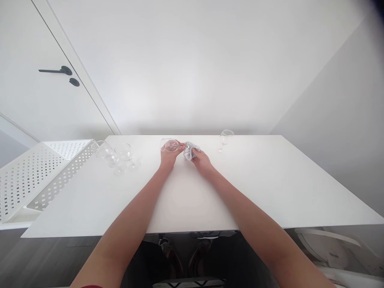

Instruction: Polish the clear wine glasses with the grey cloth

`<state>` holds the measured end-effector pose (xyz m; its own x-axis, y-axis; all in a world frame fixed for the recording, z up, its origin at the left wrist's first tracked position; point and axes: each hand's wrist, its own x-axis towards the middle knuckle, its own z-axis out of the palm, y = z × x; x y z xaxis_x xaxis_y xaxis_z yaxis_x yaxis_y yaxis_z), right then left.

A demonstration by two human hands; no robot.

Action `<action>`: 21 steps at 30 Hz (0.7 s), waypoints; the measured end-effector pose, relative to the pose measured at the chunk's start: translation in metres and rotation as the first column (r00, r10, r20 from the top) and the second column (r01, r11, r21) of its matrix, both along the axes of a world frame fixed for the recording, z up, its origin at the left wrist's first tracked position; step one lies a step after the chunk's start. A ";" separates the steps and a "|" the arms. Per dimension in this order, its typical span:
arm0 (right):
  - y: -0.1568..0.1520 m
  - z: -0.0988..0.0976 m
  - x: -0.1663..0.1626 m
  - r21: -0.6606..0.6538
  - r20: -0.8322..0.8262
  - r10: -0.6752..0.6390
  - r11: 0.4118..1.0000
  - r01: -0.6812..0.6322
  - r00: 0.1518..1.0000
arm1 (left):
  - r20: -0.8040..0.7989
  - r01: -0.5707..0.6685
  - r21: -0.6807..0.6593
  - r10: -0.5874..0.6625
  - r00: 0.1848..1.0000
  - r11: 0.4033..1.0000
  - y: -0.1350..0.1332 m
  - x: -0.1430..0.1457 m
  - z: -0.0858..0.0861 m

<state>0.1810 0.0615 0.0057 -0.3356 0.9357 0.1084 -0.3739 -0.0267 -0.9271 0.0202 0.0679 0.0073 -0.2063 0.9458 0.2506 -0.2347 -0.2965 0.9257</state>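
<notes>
Over the middle of the white table (192,192), my left hand (169,155) is closed around a wine glass (166,145), which lies tilted on its side with the bowl toward the left. My right hand (201,160) grips a light grey cloth (189,151). The cloth is bunched about the stem or foot end of the glass, so that end is mostly hidden. To the right, another wine glass (225,139) stands upright by itself. Several clear wine glasses (122,151) are grouped at the table's left side.
A white perforated rack (33,172) adjoins the table on the left. Behind it is a white door with a black handle (61,70). A white wall (192,68) rises behind the table. Below the right front edge is a pale rounded object (327,248).
</notes>
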 end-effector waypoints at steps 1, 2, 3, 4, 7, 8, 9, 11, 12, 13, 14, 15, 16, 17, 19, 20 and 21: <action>-0.001 0.000 0.000 0.058 0.052 -0.033 0.998 0.030 0.998 | 0.019 -0.021 -0.010 0.021 1.000 1.000 0.001 0.000 -0.001; -0.001 -0.001 0.000 0.118 0.096 -0.074 0.991 0.062 0.993 | 0.036 -0.032 -0.022 0.032 0.999 0.999 0.002 0.000 -0.002; -0.001 -0.001 0.000 0.167 0.124 -0.116 0.981 0.094 0.985 | 0.049 -0.023 -0.036 0.025 0.998 0.999 0.003 0.000 -0.004; -0.001 -0.001 0.000 0.189 0.135 -0.148 0.974 0.122 0.980 | 0.059 0.008 -0.049 -0.005 0.998 0.999 0.004 0.000 -0.005; 0.001 -0.002 0.001 0.071 0.083 -0.120 0.991 0.114 0.989 | 0.043 0.186 -0.073 -0.183 0.982 0.980 0.005 -0.001 -0.006; 0.002 -0.003 0.001 0.004 0.071 -0.068 0.998 0.068 0.995 | 0.021 0.223 -0.071 -0.222 0.975 0.972 0.005 -0.002 -0.006; 0.004 -0.004 0.001 -0.054 0.073 -0.011 0.998 0.015 0.997 | -0.001 0.234 -0.065 -0.235 0.972 0.970 0.004 -0.002 -0.006; 0.005 -0.007 0.000 -0.091 0.135 0.019 0.996 -0.007 0.991 | -0.028 0.193 -0.044 -0.194 0.981 0.980 0.002 -0.001 -0.004; 0.005 -0.008 0.000 -0.056 0.183 -0.027 0.998 0.038 0.983 | -0.036 0.162 -0.039 -0.163 0.986 0.986 0.001 -0.001 -0.003; 0.005 -0.009 0.000 0.018 0.227 -0.102 0.995 0.101 0.968 | -0.043 0.135 -0.043 -0.137 0.990 0.990 0.000 0.000 -0.002; 0.005 -0.009 0.000 0.125 0.261 -0.188 0.979 0.160 0.947 | -0.052 0.116 -0.059 -0.119 0.991 0.991 0.000 0.000 -0.001; 0.004 -0.009 0.000 0.251 0.283 -0.264 0.948 0.194 0.922 | -0.055 0.103 -0.080 -0.107 0.993 0.991 -0.001 0.001 -0.001; 0.003 -0.009 0.000 0.374 0.296 -0.320 0.906 0.199 0.900 | -0.052 0.096 -0.103 -0.102 0.993 0.990 -0.002 0.001 0.000; 0.002 -0.008 0.001 0.475 0.303 -0.349 0.862 0.177 0.887 | -0.042 0.098 -0.118 -0.104 0.994 0.988 -0.002 0.001 0.000; -0.001 -0.004 0.001 0.561 0.306 -0.361 0.816 0.139 0.881 | -0.010 0.113 -0.102 -0.115 0.993 0.988 -0.003 0.001 0.000; -0.003 -0.002 0.001 0.535 0.299 -0.347 0.832 0.145 0.889 | 0.004 0.120 -0.074 -0.120 0.993 0.990 -0.003 0.001 0.000; -0.004 0.000 0.000 0.462 0.279 -0.313 0.873 0.158 0.908 | 0.012 0.127 -0.042 -0.126 0.992 0.991 -0.002 0.001 -0.001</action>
